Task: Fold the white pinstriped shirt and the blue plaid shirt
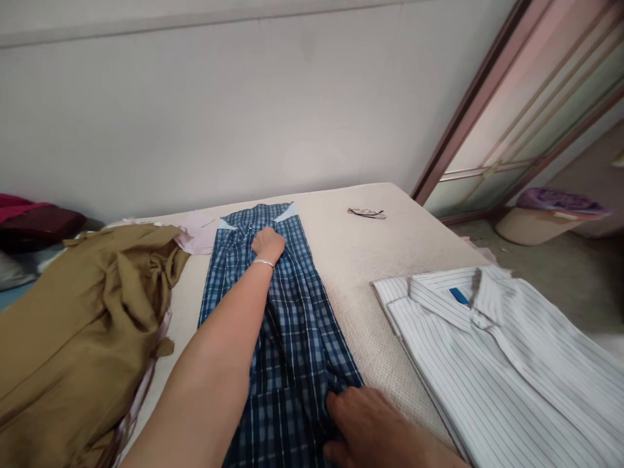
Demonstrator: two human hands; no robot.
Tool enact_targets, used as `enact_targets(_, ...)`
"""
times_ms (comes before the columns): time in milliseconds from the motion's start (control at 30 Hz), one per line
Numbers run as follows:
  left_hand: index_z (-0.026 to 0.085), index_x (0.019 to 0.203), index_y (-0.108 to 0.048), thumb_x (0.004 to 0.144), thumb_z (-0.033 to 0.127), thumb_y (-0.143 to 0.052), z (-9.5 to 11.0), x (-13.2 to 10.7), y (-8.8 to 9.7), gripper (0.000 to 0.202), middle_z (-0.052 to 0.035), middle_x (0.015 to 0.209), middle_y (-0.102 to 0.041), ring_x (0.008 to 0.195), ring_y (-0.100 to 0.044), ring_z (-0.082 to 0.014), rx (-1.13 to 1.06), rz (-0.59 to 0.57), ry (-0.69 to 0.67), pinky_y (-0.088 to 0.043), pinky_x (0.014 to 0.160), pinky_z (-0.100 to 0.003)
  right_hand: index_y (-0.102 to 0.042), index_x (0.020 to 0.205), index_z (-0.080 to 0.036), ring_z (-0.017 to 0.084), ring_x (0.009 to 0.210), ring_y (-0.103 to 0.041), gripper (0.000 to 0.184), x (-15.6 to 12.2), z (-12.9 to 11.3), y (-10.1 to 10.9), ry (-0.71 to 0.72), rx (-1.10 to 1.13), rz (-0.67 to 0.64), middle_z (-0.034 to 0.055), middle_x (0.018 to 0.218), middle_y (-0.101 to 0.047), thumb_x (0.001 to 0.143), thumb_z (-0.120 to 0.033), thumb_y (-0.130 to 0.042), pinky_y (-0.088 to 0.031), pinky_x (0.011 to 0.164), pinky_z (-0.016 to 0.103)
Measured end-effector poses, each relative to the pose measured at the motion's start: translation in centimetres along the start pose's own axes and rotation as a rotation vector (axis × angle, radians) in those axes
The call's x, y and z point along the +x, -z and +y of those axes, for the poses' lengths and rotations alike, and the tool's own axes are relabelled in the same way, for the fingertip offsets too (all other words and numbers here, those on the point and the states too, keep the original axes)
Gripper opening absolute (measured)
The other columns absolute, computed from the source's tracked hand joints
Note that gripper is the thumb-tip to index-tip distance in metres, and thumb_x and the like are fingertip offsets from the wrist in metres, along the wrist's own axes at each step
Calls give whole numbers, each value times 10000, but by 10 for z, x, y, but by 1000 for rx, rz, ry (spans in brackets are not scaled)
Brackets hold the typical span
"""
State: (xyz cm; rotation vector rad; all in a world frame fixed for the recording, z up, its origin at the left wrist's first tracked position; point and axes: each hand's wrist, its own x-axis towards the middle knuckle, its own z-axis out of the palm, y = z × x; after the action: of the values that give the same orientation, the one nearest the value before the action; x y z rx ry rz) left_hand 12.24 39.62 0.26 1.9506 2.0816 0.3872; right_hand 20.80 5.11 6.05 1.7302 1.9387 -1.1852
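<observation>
A blue plaid shirt (292,325) lies lengthwise on the cream mattress (351,260), folded into a narrow strip with its collar at the far end. My left hand (267,244), a bangle at its wrist, reaches far forward and rests closed on the shirt just below the collar. My right hand (370,426) is near me at the shirt's right lower edge, fingers curled and pinching the plaid cloth.
A folded white striped shirt (502,357) lies at the right. A crumpled tan garment (82,325) is heaped at the left, pink cloth (197,234) beyond it. Glasses (366,212) lie near the far edge. A basket (546,221) stands on the floor by a sliding door.
</observation>
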Motion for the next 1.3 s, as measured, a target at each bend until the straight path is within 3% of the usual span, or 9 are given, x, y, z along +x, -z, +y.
enact_targets(300,179,1078,-658,956,324,-494,2,-6,0,251,-151,1110,-713,1073,-662,-317,25,-39,-277,-508,910,-409,-748,1098,-76,398,1008,-708,331,-4,-4,-7,9,-23,106,219,1041,-739,852,-258,-621,-532,882,484)
enact_targets(533,137,1432,-510,1036,508,-277,-33,-27,-10,591,-202,1552,-435,1433,-393,-364,171,40,-517,-327,1160,-536,-755,999,-113,342,934,-725,273,-14,-5,2,111,-125,72,177,969,-747,902,-188,-512,-533,787,420)
enact_targets(633,170,1547,-396,1032,561,-256,-43,-31,-17,661,-165,1668,-242,1529,-225,-362,241,-27,-551,-204,1218,-585,-760,906,-133,308,864,-726,211,-13,4,5,178,-136,20,146,878,-751,836,-192,-570,-505,723,362)
enact_targets(733,153,1528,-422,1043,547,-223,-41,-42,-8,655,-169,1657,-273,1530,-227,-367,223,-125,-541,-195,1215,-614,-752,855,-173,243,790,-701,146,-13,22,12,189,-7,-34,86,840,-746,774,-234,-648,-456,649,293)
enact_targets(867,112,1464,-486,1056,529,-213,-48,-101,19,645,-180,1606,-374,1532,-231,-359,187,-215,-679,-217,1223,-594,-733,857,-185,176,716,-646,214,-9,43,23,107,133,52,62,836,-722,888,-353,-603,-408,607,259)
enact_targets(1000,98,1471,-475,1069,451,-265,-88,-205,52,574,-165,1609,-377,1532,-265,-292,132,-288,-817,-268,1242,-509,-725,843,-146,232,827,-677,564,0,37,22,11,111,256,131,884,-721,1003,-573,-394,-462,719,309)
enact_targets(1100,122,1481,-466,1063,354,-322,-123,-280,67,499,-153,1600,-397,1515,-316,-252,98,-264,-856,-342,1225,-480,-747,929,-134,292,931,-691,621,6,21,15,-9,59,243,158,933,-733,905,-701,-493,-497,766,337)
enact_targets(1200,128,1488,-454,1046,293,-373,-142,-330,64,479,-150,1610,-382,1518,-312,-256,104,-246,-894,-384,1205,-488,-756,1025,-122,294,970,-699,419,8,12,10,-17,4,232,171,980,-745,889,-469,-566,-505,768,329)
enact_targets(1300,116,1505,-426,1032,274,-413,-145,-349,51,499,-162,1622,-355,1525,-295,-270,134,-215,-915,-379,1206,-506,-757,1027,-106,272,952,-708,324,5,15,11,-4,-9,225,179,1009,-748,843,-242,-528,-498,734,303)
